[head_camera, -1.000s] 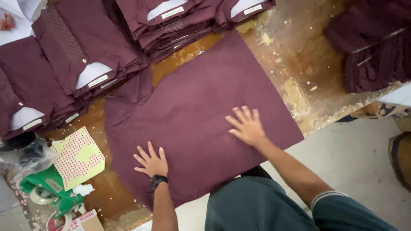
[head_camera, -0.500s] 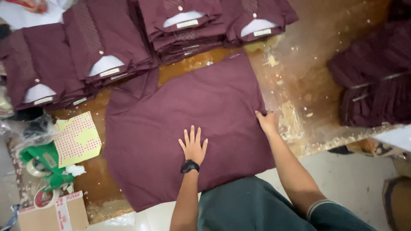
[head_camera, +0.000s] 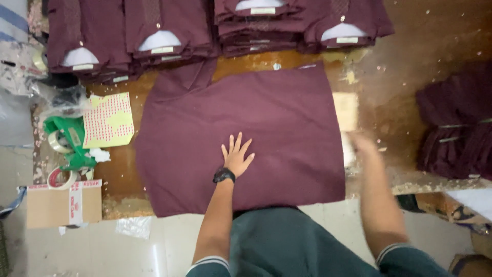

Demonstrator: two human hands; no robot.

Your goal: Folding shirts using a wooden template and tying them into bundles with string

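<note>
A maroon shirt (head_camera: pixel 256 118) lies spread flat, back up, on a worn wooden table (head_camera: pixel 405 46). My left hand (head_camera: pixel 237 155) rests flat on the cloth near its front middle, fingers spread; a black watch sits on that wrist. My right hand (head_camera: pixel 361 142) is blurred, just off the shirt's right edge, over a pale cardboard piece (head_camera: pixel 346 110) on the table. Whether that hand holds anything cannot be told.
Stacks of folded maroon shirts (head_camera: pixel 159 31) line the table's back edge, with another heap (head_camera: pixel 456 123) at the right. A sheet of stickers (head_camera: pixel 108 119), a green tape dispenser (head_camera: pixel 69 143) and a cardboard box (head_camera: pixel 64 202) sit at the left.
My right hand has swept off the shirt's right edge toward the table. My left hand stays flat on the cloth. The camera has moved closer over the table.
</note>
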